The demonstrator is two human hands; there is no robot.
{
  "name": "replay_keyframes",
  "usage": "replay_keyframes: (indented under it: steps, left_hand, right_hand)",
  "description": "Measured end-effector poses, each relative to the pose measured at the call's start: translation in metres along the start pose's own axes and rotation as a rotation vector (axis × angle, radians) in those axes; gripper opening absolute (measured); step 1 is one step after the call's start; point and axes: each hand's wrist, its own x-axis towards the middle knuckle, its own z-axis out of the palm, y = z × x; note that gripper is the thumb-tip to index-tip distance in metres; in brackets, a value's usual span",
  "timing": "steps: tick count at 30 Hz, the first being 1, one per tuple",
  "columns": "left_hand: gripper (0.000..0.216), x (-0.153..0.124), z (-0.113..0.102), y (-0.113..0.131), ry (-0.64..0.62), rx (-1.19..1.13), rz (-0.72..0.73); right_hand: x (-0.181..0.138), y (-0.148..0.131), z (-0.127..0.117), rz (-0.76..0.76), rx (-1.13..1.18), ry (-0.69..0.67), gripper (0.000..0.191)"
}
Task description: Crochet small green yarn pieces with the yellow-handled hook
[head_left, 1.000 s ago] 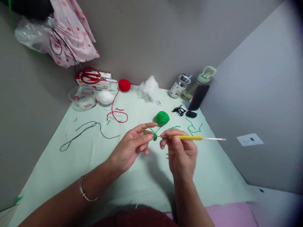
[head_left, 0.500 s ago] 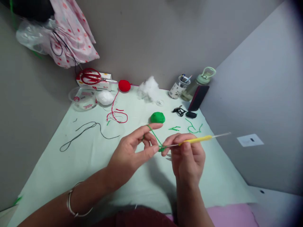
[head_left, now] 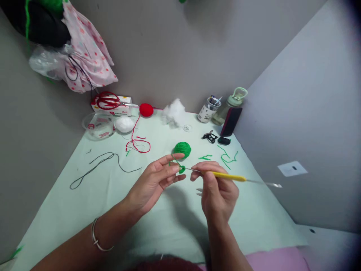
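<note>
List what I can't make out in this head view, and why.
In the head view:
Yellow-handled hook: tip too small to make out at the green yarn piece.
Pointed metal tips: the rest lies hidden behind the right hand.
Red-and-white box: small print too small and blurred.
Green thing at the top edge: cut off by the frame.

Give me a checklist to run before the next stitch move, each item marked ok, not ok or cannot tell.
1. Right hand grips the yellow-handled hook: ok.
2. Left hand holds the small green piece at its fingertips: ok.
3. Green strand runs up to the left index finger: ok.
4. Hook tip caught in a loop: cannot tell, too small.
5. Green ball apart from the red ball: ok.
6. No sharp points near the right hand: not ok, metal tips show beside it.
</note>
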Motion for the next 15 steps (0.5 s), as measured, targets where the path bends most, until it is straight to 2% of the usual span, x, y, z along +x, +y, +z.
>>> replay_keyframes:
  steps: [2, 4, 7, 11, 13, 15]
  left_hand:
    - [0.041, 0.000, 0.001, -0.002, -0.001, 0.055, 0.050]
    - [0.039, -0.001, 0.003, -0.005, 0.001, 0.107, 0.087]
    - [0.039, 0.000, 0.003, -0.008, 0.010, 0.127, 0.097]
    - [0.042, 0.003, -0.001, -0.005, 0.012, -0.024, -0.005]
    - [0.044, 0.004, -0.003, -0.003, -0.003, -0.060, -0.056]
    - [0.046, 0.004, -0.003, -0.002, -0.028, -0.044, -0.072]
  right_hand:
    - [0.003, -0.002, 0.002, 0.085, 0.110, -0.026, 0.024]
    - [0.003, -0.001, 0.003, 0.066, 0.062, -0.061, 0.022]
    - [-0.003, 0.002, 0.004, -0.068, -0.103, -0.072, 0.029]
    - [-0.008, 0.006, 0.001, -0.311, -0.379, -0.145, 0.045]
    - [-0.005, 0.004, -0.001, -0.280, -0.352, -0.126, 0.044]
    - [0.000, 0.001, -0.002, -0.170, -0.241, -0.106, 0.038]
